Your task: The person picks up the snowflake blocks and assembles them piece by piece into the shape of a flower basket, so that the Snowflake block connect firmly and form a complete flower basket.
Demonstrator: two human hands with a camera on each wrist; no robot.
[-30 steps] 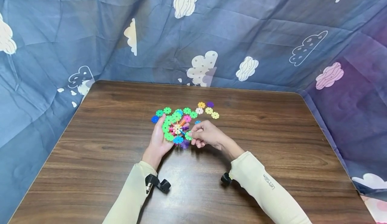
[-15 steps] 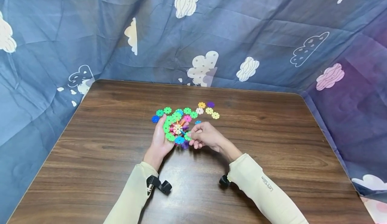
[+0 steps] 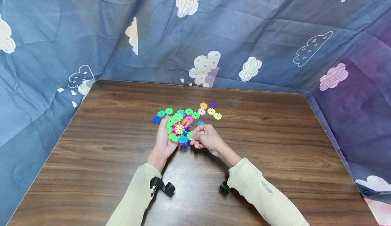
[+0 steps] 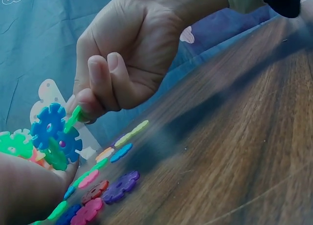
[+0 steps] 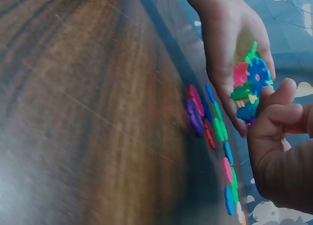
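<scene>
So there's a little wheel-shaped build of notched plastic discs sitting in the left hand, up off the table. That hand is cupped under it, with the thumb up along the left side. The right hand has its thumb and fingers closed in a pinch on a green disc, right at the build's edge, beside a blue disc.

Progress-wise, I'd call it well underway but not finished. The middle looks done: a cream disc up front, with red, orange, purple and blue ones standing edge-on around it like spokes. Green discs run around the left side as an outer rim, and there's a blue one at the bottom. The upper right of that rim looks unclosed to me. Can't honestly tell if the pinched green one is fully slotted in, because the fingers cover the joint.

Plenty of spares are lying loose too: behind the hands there's an orange one, a white one, a pink one and a couple of pale yellow ones, while a purple one lies just beside a red one.
</scene>
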